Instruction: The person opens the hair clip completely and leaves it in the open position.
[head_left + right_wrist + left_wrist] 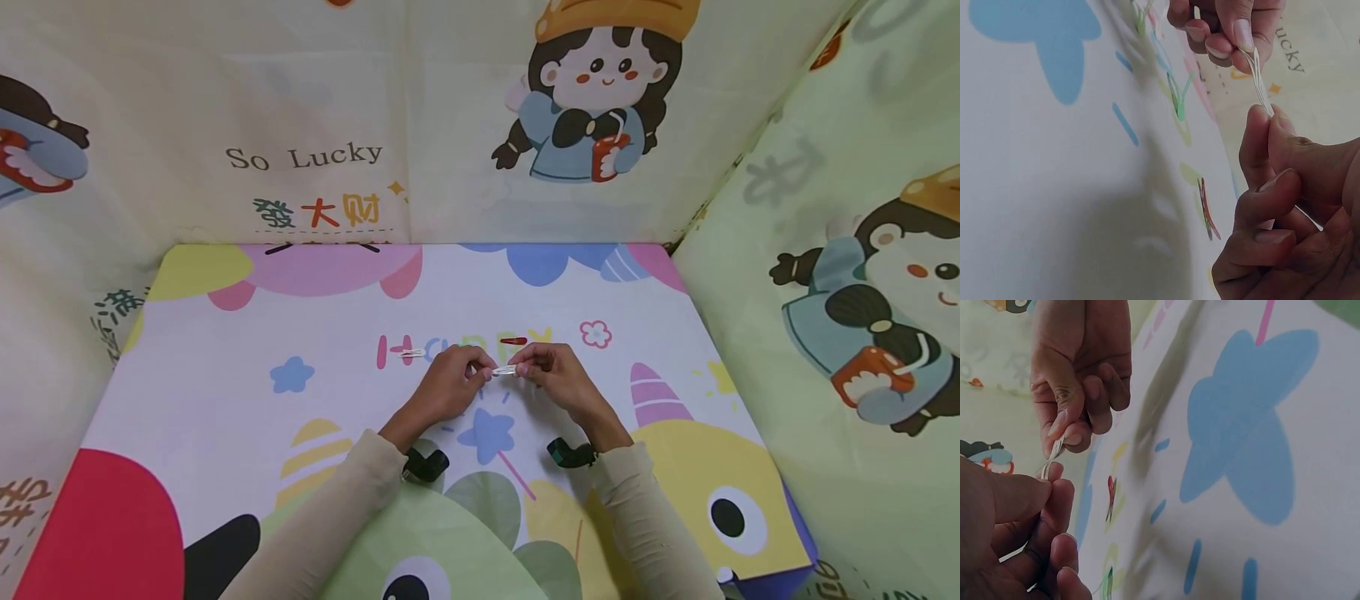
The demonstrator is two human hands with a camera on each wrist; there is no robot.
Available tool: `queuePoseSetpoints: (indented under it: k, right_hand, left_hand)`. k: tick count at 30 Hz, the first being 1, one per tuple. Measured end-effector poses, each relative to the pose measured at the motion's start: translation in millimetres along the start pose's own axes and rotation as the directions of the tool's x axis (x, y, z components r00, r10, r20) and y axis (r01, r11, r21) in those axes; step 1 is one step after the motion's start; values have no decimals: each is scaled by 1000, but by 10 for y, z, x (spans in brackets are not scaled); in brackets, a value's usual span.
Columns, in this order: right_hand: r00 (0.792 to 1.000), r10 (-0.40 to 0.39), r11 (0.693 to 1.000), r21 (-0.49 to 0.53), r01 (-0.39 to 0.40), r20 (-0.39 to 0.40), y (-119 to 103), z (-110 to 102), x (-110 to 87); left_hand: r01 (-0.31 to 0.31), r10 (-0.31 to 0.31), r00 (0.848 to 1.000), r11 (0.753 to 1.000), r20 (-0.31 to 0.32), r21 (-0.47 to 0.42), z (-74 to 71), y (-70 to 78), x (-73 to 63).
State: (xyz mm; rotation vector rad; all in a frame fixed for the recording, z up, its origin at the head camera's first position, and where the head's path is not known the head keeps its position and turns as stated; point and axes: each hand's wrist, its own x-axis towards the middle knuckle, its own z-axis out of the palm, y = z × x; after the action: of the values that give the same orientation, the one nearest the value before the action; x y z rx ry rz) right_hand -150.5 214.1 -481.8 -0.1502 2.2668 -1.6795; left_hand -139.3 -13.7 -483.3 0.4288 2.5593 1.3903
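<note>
Over the middle of the table, a white snap hair clip (504, 371) is pinched at one end by my left hand (450, 383) and at the other by my right hand (561, 385). In the right wrist view the clip (1260, 81) spans the gap between the two sets of fingertips, its thin strips slightly parted. Just beyond the hands, a red hair clip (513, 340) lies on the table. A green hair clip (1179, 103) appears in the right wrist view, its strips spread apart; my left hand hides it in the head view.
Left of my hands lies another white clip (412, 353). The table (210, 367) has a cloth printed with cartoon figures and the word Happy. Printed cloth walls (450, 125) stand at the back and both sides. Each wrist carries a black camera (426, 464).
</note>
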Motion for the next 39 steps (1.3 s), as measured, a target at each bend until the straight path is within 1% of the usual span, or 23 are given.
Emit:
queuePoseSetpoints:
  k: [6,9,11,14,17,22,25,28,31,36,39]
  right_hand:
    - [1000,-4,1000,25,4,8,11,-1,11]
    - [1000,-15,1000,24,15,1,16,3,13]
    - [1000,-9,1000,21,10,-7,24,4,16]
    - [1000,9,1000,12,-8,-17,39,2,15]
    - [1000,16,1000,3,-16,-16,48,-1,6]
    - [1000,-10,1000,-21,10,-3,37,3,-18]
    - [1000,-28,994,-102,27,-8,46,8,-18]
    - [999,-44,974,-225,39,-16,61,19,-14]
    - [997,-65,938,-343,52,-28,78,38,1]
    - [994,-85,884,-466,45,-65,97,89,33]
    - [991,-97,859,-511,40,-87,101,115,47]
  left_hand:
    - [-11,11,1000,1000,2,12,10,9,9]
    - [-30,32,999,999,-26,42,18,7,9]
    - [-59,63,996,996,-56,67,23,9,9]
    - [-107,119,988,987,-99,117,32,18,9]
    - [-142,165,980,973,-115,184,49,26,17]
    - [-151,189,975,949,-119,276,85,34,41]
    - [-145,190,974,941,-124,306,108,29,59]
    - [-136,185,976,932,-118,336,141,14,78]
    - [-127,176,979,924,-105,360,173,-2,95]
    - [-114,159,983,914,-87,391,204,-6,110]
    - [-109,154,985,907,-81,407,221,-16,124]
